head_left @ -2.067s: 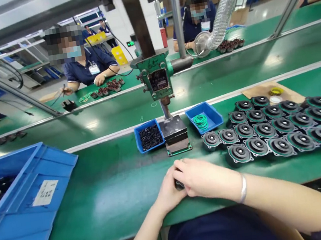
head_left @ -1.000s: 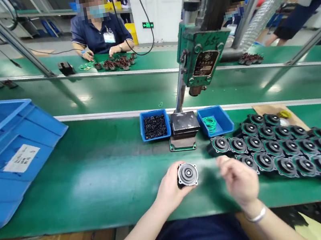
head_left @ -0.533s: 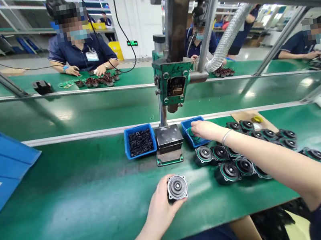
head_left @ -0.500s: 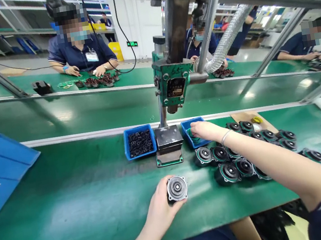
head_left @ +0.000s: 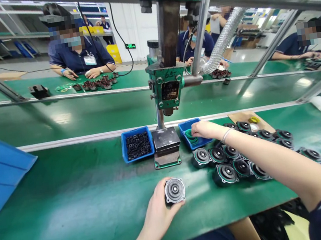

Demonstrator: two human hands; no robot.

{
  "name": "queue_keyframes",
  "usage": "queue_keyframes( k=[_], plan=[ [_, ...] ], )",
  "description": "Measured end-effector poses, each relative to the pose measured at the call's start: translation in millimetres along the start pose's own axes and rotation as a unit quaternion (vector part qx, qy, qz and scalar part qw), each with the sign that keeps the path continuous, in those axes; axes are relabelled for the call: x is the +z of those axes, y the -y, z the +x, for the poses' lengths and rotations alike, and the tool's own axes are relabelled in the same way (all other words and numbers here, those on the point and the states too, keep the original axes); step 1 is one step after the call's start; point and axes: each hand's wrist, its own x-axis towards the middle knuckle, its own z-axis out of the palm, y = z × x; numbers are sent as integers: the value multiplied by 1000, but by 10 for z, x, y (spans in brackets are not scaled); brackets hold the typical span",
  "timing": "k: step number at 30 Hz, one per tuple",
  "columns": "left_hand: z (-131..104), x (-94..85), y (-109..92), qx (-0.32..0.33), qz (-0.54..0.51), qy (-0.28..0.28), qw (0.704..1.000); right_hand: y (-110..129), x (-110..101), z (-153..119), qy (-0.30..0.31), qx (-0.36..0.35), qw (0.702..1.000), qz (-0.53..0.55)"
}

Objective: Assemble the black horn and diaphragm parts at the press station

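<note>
My left hand (head_left: 159,207) is wrapped around a round, dark motor housing (head_left: 174,190) with a silvery flanged top facing up, just above or on the green bench. At the small blue bin (head_left: 202,144) right of the press, my right hand (head_left: 203,128) has its fingers pinched together at the thin green sealing rings (head_left: 191,136). Whether a ring is between the fingertips is hidden. Several similar housings (head_left: 227,172) stand below my right forearm, many with a green ring around the top.
A green bench press (head_left: 170,88) rises over a metal block (head_left: 166,138). Left of it sits a blue bin of small black rings (head_left: 137,144). A large blue crate (head_left: 0,169) stands at far left. Across the bench, a co-worker (head_left: 79,59) handles small parts.
The whole view has shifted slightly. My left hand still grips the housing, and my right hand stays in the bin of green rings, with more of the rings showing.
</note>
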Motion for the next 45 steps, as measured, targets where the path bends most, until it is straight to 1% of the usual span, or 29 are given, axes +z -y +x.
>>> queue_keyframes(
  k=[3, 5, 7, 9, 11, 13, 14, 15, 17, 18, 20, 24, 27, 31, 36, 40, 43, 45],
  plan=[
    [2, 11, 12, 5, 5, -7, 1000, 2, -34, -24, -25, -7, 1000, 11],
    [-5, 23, 29, 10, 10, -10, 1000, 32, -121, -85, -61, 3, 998, 14],
    [-22, 22, 44, 14, 11, -14, 1000, 137, -243, -207, -109, 16, 994, 17],
    [-45, -12, 42, 37, -2, -16, 999, 359, -339, -390, -152, 11, 988, 26],
    [-57, -90, 16, 83, -18, -31, 996, 688, -351, -604, -182, -35, 981, 52],
    [-42, -196, -27, 138, -24, -60, 988, 1052, -256, -792, -213, -128, 964, 100],
    [-23, -252, -50, 166, -22, -69, 983, 1218, -180, -859, -212, -163, 959, 99],
    [3, -305, -70, 193, -17, -72, 979, 1357, -93, -902, -209, -189, 954, 98],
    [65, -395, -98, 243, 1, -59, 968, 1534, 72, -920, -195, -208, 954, 96],
    [95, -429, -105, 261, 14, -52, 964, 1572, 138, -906, -191, -207, 954, 105],
    [143, -479, -108, 276, 35, -43, 960, 1580, 228, -864, -190, -198, 952, 138],
    [170, -535, -103, 255, 34, -15, 966, 1563, 306, -862, -186, -158, 948, 203],
    [163, -561, -103, 233, 38, 11, 972, 1645, 376, -934, -200, -117, 944, 234],
    [178, -594, -94, 219, 42, 39, 974, 1770, 521, -992, -235, -92, 925, 284],
    [192, -638, -60, 223, 76, 85, 968, 1832, 666, -978, -245, -76, 904, 341],
    [170, -667, -54, 214, 72, 127, 966, 1887, 737, -988, -275, -81, 902, 323],
    [121, -698, -70, 210, 49, 147, 965, 1942, 788, -1021, -310, -91, 905, 276],
    [59, -718, -76, 205, 42, 170, 963, 1969, 815, -1052, -317, -101, 911, 242]
  ],
)
